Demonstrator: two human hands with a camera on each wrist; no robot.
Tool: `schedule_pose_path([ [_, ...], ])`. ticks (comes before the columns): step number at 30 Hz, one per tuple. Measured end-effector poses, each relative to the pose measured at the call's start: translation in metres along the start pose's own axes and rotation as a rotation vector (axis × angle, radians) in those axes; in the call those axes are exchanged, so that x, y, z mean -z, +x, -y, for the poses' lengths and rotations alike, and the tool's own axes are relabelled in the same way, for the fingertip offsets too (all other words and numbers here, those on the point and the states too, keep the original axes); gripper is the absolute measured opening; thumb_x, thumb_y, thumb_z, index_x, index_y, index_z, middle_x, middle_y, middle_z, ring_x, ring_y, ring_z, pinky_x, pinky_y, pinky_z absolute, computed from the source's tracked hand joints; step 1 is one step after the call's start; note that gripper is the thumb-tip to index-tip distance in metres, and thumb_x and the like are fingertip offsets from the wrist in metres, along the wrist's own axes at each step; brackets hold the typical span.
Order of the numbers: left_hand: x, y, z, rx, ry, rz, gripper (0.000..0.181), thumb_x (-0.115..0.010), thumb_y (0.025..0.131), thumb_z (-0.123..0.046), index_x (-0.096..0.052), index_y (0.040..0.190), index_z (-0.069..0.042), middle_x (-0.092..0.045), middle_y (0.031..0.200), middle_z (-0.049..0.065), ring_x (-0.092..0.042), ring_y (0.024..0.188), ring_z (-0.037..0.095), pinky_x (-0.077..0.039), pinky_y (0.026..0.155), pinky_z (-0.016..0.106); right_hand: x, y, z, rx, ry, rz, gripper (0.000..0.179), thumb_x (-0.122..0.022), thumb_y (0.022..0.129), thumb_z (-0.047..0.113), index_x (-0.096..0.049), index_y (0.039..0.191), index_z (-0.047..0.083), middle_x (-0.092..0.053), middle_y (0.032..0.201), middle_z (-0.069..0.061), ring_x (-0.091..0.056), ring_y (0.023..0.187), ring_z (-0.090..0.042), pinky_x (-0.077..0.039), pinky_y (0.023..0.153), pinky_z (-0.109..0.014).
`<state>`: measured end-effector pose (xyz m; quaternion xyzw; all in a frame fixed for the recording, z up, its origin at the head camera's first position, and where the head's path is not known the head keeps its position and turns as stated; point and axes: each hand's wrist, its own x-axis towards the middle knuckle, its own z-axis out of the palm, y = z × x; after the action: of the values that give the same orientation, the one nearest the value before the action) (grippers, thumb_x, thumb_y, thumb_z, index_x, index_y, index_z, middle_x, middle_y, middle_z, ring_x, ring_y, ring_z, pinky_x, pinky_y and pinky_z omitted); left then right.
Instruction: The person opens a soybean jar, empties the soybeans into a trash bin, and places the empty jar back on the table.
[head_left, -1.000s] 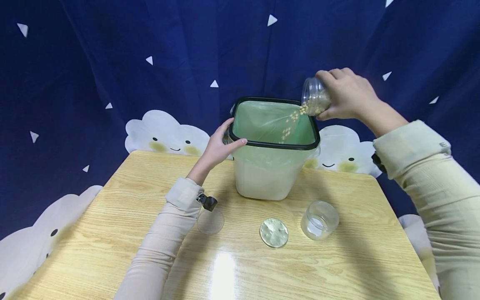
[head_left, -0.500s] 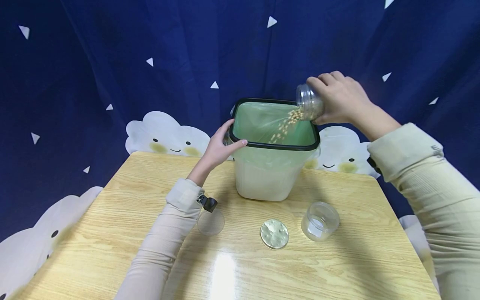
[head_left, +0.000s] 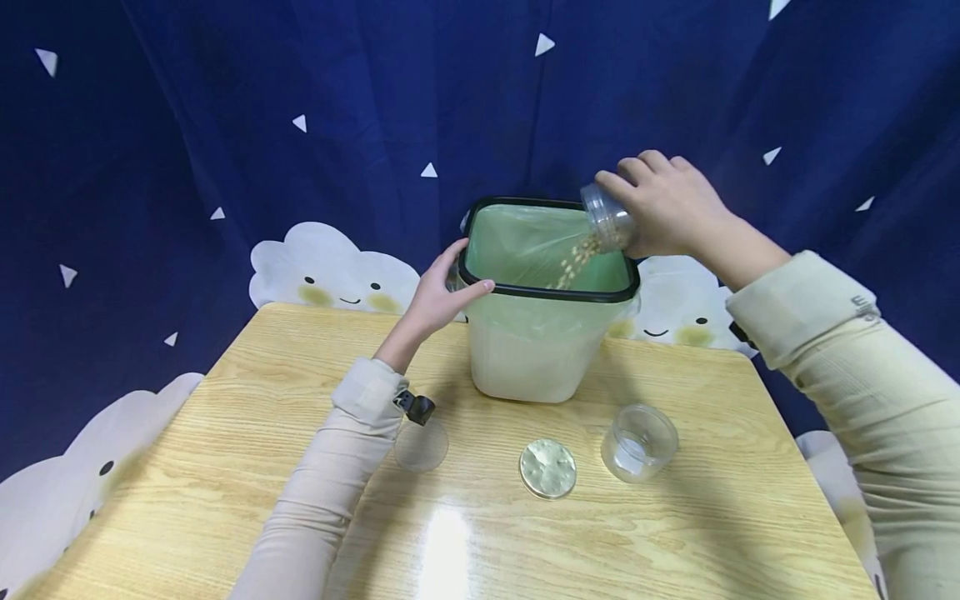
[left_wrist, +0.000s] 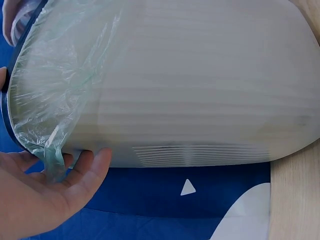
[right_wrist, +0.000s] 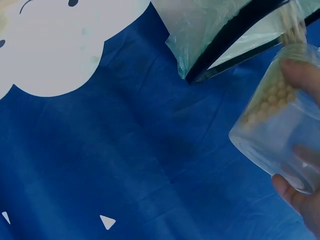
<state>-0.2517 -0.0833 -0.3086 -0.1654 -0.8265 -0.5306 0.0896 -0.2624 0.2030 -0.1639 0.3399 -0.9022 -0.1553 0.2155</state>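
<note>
My right hand [head_left: 671, 204] grips a clear plastic jar [head_left: 606, 217] tipped over the right side of a white trash can [head_left: 525, 362]. Pale yellow soybeans [head_left: 581, 254] stream from its mouth into the can. In the right wrist view, more soybeans [right_wrist: 272, 102] lie along the jar's lower wall, with its base raised. A green bag [head_left: 510, 237] lines the can under a black rim ring [head_left: 555, 292]. My left hand [head_left: 435, 296] holds the can's left rim, thumb over the ring and fingers against the outer side. A gathered bag end [left_wrist: 54, 162] shows between those fingers.
On the wooden table [head_left: 247, 433] lie a gold foil-like disc [head_left: 547, 468], a clear disc [head_left: 422, 446] near the left sleeve, and an uncapped clear jar [head_left: 639, 442] at the right. A blue curtain [head_left: 360, 100] hangs close behind the can.
My right hand has moved left and down, bringing the jar further over the can and tilting it more. Soybeans keep falling. My left hand stays on the rim.
</note>
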Motion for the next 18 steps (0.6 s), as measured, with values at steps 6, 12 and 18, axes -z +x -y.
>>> schedule_pose_path([
  [6,-0.0007,-0.0001,0.0000,-0.005,-0.003,0.000,0.075,-0.066,0.081,-0.033,-0.029,0.143,-0.016,-0.028,0.145,0.009,-0.027,0.131,0.021,-0.027,0.104,0.039,0.0009,0.0016,0.0035,0.037,-0.042,0.025,0.090,-0.084,0.054,0.027,-0.040,0.130,0.006,-0.043,0.122,-0.027,-0.037,0.109,-0.044,-0.037,0.084,-0.057],
  [12,-0.0016,0.0001,-0.0004,-0.006,-0.008,-0.002,0.075,-0.066,0.081,-0.033,-0.029,0.143,-0.015,-0.028,0.145,0.009,-0.027,0.131,0.021,-0.027,0.104,0.039,0.0022,0.0016,0.0046,0.095,-0.102,0.019,0.088,-0.085,0.053,0.026,-0.043,0.128,0.005,-0.045,0.119,-0.026,-0.038,0.107,-0.043,-0.037,0.082,-0.056],
  [18,-0.0028,0.0010,-0.0005,-0.004,-0.011,0.004,0.075,-0.066,0.081,-0.034,-0.029,0.143,-0.015,-0.027,0.146,0.009,-0.026,0.132,0.021,-0.026,0.104,0.039,0.0026,0.0006,0.0053,0.115,-0.139,0.029,0.087,-0.087,0.050,0.023,-0.046,0.125,0.007,-0.045,0.118,-0.026,-0.037,0.107,-0.043,-0.037,0.081,-0.056],
])
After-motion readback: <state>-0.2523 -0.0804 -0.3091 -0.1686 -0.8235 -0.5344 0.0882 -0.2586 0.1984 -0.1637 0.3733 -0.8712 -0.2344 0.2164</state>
